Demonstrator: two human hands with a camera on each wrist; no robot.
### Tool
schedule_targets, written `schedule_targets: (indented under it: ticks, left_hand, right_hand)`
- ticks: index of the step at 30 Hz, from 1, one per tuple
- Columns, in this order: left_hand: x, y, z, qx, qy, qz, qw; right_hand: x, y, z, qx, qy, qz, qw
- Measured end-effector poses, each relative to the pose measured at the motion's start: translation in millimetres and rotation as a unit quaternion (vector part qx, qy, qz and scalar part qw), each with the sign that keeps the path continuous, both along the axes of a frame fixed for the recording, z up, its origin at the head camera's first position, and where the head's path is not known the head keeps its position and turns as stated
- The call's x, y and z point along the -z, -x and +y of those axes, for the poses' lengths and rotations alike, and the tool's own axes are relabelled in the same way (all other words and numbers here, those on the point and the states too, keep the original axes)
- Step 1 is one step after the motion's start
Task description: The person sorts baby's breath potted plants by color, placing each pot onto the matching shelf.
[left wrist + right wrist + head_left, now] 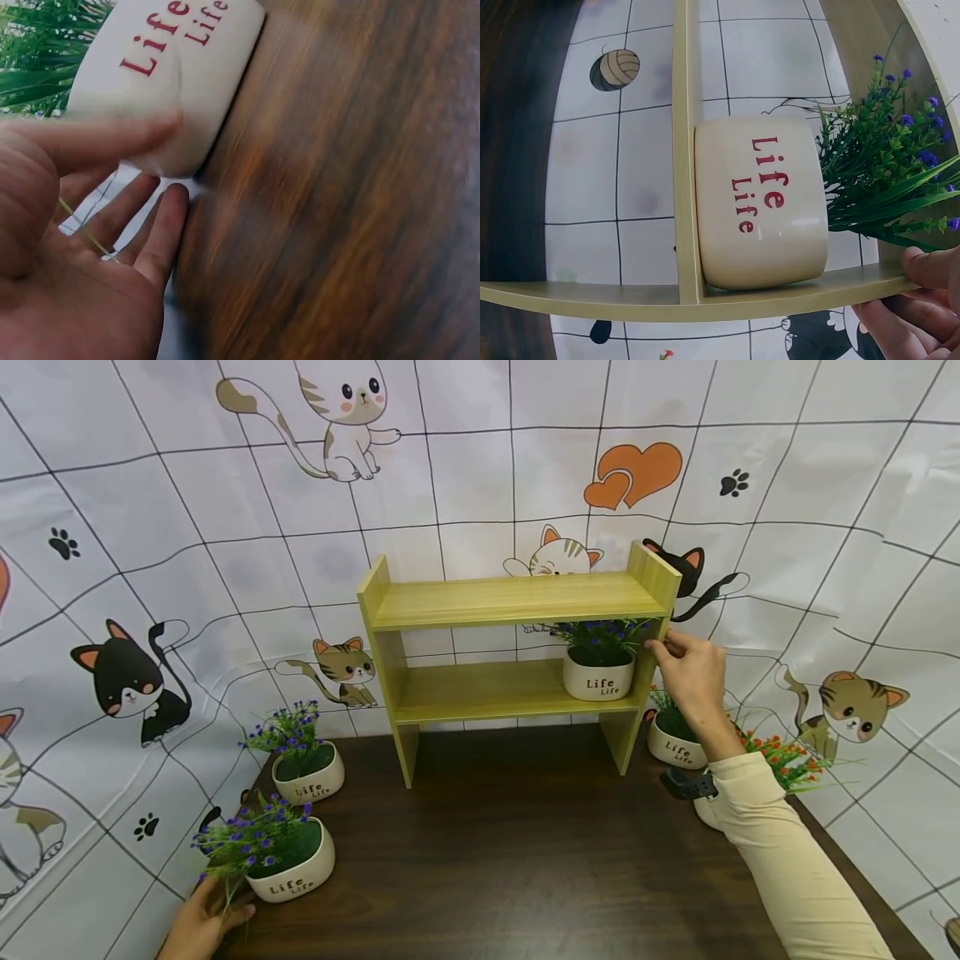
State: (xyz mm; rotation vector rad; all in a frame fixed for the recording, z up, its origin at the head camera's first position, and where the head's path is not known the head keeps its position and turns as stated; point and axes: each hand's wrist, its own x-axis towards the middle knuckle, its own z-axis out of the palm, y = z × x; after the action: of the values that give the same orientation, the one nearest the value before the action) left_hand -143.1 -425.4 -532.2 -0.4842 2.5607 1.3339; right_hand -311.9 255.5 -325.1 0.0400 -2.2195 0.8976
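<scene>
A light wooden shelf [517, 599] stands on the dark table. My right hand [690, 677] grips its right side panel, thumb inside and fingers outside, as the right wrist view shows with the panel [802, 295]. Beside that grip, a white pot with purple flowers [597, 675] sits at the right end of the middle board. My left hand [201, 920] is by the front left purple-flowered pot [294, 875]. In the left wrist view its thumb lies across the pot's side [210, 82] and its relaxed fingers [169, 232] reach past the lower edge; contact is unclear.
Another purple-flowered pot [309, 783] stands behind the front left one. Two pots stand right of the shelf, the rear one [675, 745] close to its side and the front one, with orange flowers [787, 760], partly behind my forearm. A cat-print sheet [465, 477] hangs behind the table.
</scene>
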Motion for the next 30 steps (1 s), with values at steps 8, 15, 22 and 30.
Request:
schedule_targets:
  ticks: [8, 15, 22, 30]
  left_hand:
    - [0.2, 10.6, 14.6, -0.001, -0.004, -0.001, 1.0]
    - [-5.5, 12.2, 27.6, -0.026, 0.004, -0.015, 0.9995]
    - [-6.6, 20.1, 44.0, -0.006, -0.006, -0.014, 0.9999]
    - [-1.8, 27.4, 50.4, -0.001, -0.034, 0.03, 0.999]
  right_hand:
    - [-0.2, -1.8, -1, 0.002, 0.006, -0.001, 1.0]
    - [-0.6, -2.2, -2, 0.004, 0.002, -0.004, 1.0]
    - [0.2, -1.1, -1, 0.003, 0.006, -0.003, 1.0]
    - [1.2, 0.3, 1, 0.01, -0.004, 0.013, 0.9999]
